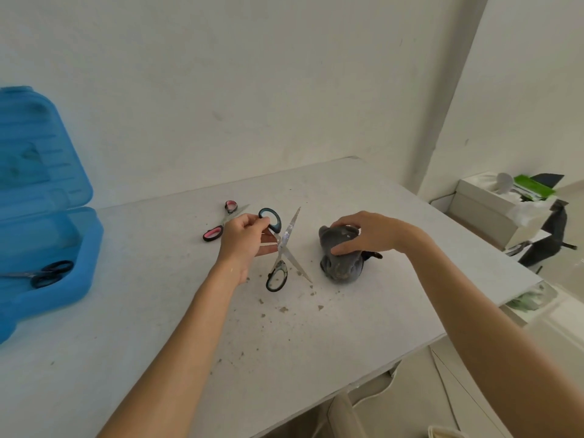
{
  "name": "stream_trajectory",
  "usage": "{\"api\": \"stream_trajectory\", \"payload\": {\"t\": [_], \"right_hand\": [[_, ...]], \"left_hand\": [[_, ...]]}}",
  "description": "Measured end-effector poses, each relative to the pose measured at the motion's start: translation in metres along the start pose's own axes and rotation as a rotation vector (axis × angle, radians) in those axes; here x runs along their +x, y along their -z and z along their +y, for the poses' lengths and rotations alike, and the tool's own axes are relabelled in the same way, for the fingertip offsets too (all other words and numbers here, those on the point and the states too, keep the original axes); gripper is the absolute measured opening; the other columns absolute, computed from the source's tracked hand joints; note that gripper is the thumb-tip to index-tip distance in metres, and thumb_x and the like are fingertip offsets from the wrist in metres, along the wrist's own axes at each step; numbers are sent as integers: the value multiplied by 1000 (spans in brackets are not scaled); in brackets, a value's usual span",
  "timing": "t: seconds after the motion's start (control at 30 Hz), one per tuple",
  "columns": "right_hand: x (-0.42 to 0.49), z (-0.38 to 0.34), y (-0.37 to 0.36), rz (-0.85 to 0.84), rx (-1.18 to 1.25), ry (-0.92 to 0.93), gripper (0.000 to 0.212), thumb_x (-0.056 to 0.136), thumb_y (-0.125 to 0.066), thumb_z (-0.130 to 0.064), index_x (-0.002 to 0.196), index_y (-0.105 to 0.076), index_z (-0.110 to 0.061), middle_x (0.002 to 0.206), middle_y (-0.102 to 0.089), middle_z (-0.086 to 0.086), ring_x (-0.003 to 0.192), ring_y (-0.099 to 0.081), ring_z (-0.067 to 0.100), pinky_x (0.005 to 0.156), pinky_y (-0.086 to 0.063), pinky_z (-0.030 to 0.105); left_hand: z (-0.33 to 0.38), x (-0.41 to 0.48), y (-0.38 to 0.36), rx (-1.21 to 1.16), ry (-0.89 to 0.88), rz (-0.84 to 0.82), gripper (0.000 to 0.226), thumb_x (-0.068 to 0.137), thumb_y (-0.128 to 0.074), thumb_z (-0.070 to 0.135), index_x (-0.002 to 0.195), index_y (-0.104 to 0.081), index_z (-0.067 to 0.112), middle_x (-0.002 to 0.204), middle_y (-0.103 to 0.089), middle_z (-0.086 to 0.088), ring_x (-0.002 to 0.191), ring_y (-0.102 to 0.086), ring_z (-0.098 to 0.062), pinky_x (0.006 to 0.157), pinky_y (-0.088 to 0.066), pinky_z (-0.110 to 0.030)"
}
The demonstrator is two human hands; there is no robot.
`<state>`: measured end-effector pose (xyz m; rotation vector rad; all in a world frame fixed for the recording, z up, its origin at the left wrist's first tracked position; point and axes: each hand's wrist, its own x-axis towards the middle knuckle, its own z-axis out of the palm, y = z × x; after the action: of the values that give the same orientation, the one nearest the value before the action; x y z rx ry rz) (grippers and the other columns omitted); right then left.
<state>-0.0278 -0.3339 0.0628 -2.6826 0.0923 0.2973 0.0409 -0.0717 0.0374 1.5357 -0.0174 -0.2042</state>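
Observation:
A pair of scissors with black-and-teal handles (286,248) lies wide open on the white table (158,327), blades crossing in an X. My left hand (245,240) pinches its upper handle loop with fingertips and thumb. To the right sits a grey bunched cloth lump (341,263) with a dark strap poking out. My right hand (368,233) grips the top of that lump, fingers curled over it. The two hands are about a hand's width apart.
A second pair of scissors with pink handles (221,221) lies just behind my left hand. An open blue plastic case (47,216) at the left holds black-handled scissors (47,274). Small debris flecks dot the table. Boxes and bags (518,210) stand beyond the right edge.

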Motion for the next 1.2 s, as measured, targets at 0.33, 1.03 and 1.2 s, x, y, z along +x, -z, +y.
{"api": "stream_trajectory", "payload": {"t": [0.33, 1.03, 1.2], "right_hand": [[2, -6, -20, 190, 375, -139, 37, 63, -96, -28, 92, -76, -17, 94, -76, 6, 89, -71, 22, 76, -59, 35], [-3, -25, -37, 582, 1390, -63, 10, 95, -65, -11, 102, -72, -7, 100, -74, 13, 98, -70, 28, 83, -57, 37], [-2, -33, -39, 567, 1447, -112, 12, 96, -61, -15, 96, -68, -5, 89, -69, 11, 85, -68, 23, 75, -55, 35]], "left_hand": [[8, -6, 6, -30, -5, 27, 20, 102, -58, 11, 120, -57, 2, 106, -71, -19, 89, -73, -26, 64, -64, -39], [1, -16, 40, -445, 64, 114, 17, 96, -65, -1, 111, -60, -2, 103, -75, -30, 92, -76, -40, 80, -65, -42], [1, -18, 42, -453, 99, 108, 22, 95, -64, -2, 116, -61, -7, 104, -74, -30, 95, -76, -41, 76, -65, -39]]}}
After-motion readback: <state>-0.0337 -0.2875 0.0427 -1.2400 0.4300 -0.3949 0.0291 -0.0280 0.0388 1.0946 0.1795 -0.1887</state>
